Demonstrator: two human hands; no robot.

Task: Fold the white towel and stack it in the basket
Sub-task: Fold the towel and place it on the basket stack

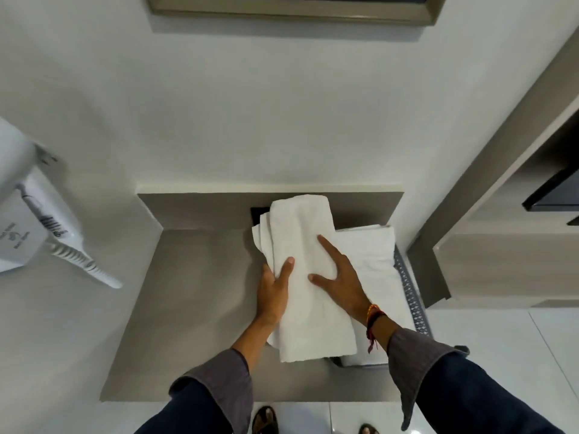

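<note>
A folded white towel [304, 270] lies as a long strip over the grey counter [194, 302], its right part overlapping the basket. My left hand [273, 291] grips the towel's left edge, thumb on top and fingers underneath. My right hand [340, 275] rests flat on top of the towel with fingers spread. The grey perforated basket [409, 288] sits at the counter's right end, only its right rim showing. Folded white towels [372, 261] fill it, stacked under the strip.
A white wall-mounted hair dryer [40, 227] with a coiled cord hangs at the left. A dark wall socket [259, 214] sits behind the towel. Grey cabinetry with a black shelf [551, 198] stands at the right. A framed mirror edge [291, 10] is above. My sandalled feet show below.
</note>
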